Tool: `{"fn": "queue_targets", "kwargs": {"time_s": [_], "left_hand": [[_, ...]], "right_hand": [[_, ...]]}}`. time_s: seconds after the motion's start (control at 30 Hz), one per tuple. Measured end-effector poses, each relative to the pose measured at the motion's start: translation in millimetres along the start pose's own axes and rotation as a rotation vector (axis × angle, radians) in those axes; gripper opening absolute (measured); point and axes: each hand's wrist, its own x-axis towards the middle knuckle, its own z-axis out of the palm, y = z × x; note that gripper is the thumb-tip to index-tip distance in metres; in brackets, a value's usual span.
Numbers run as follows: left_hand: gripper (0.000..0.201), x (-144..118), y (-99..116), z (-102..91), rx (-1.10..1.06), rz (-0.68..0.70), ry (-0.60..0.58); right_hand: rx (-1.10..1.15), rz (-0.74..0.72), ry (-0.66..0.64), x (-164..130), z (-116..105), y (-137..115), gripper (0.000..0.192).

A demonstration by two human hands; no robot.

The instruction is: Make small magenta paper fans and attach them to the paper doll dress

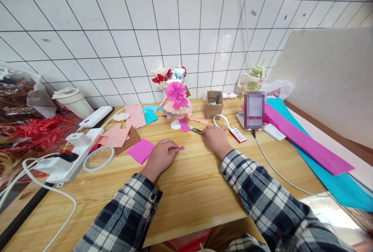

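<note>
White square tiles with dark grout back a pale wooden bench point(186, 189) strewn with craft paper. Near its middle the left hand point(161, 157) rests knuckles up, its grip pressed together on a small magenta paper scrap point(181, 147) that pokes out past the fingertips and lies low against the wood. Just left of that hand a magenta paper square point(140, 151) lies flat, touching or nearly touching the wrist side. The right hand point(215, 138) lies a little farther back, well apart from the left, with its grip curled over the handle end of a pair of scissors point(194, 129); the blades point left toward the base of a paper dress model point(176, 102) in pink and magenta that stands on a white foot. Whether the fingers fully clasp the scissors cannot be told from this angle. Behind the right hand stand a small cardboard box point(213, 104) and a clear tape ring point(220, 121). To the left lie a larger tape roll point(98, 158), salmon and brown paper pieces point(118, 136) and a white power strip point(62, 166). Along the right edge long magenta and teal sheets point(309, 147) run diagonally. Both forearms wear plaid sleeves.
</note>
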Motion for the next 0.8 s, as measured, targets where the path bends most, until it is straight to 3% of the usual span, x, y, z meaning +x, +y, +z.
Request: {"fn": "queue_targets", "kwargs": {"time_s": [0.63, 0.8], "left_hand": [[0.019, -1.3, 2.0, 1.1, -0.012, -0.005, -0.062], [0.019, -0.1, 14.1, 9.1, 0.004, 0.195, -0.094]], "right_hand": [[0.045, 0.009, -0.063, -0.3, -1.6, 0.1, 0.020], [0.012, -0.143, -0.056, -5.4, -0.6, -16.1, 0.021]]}}
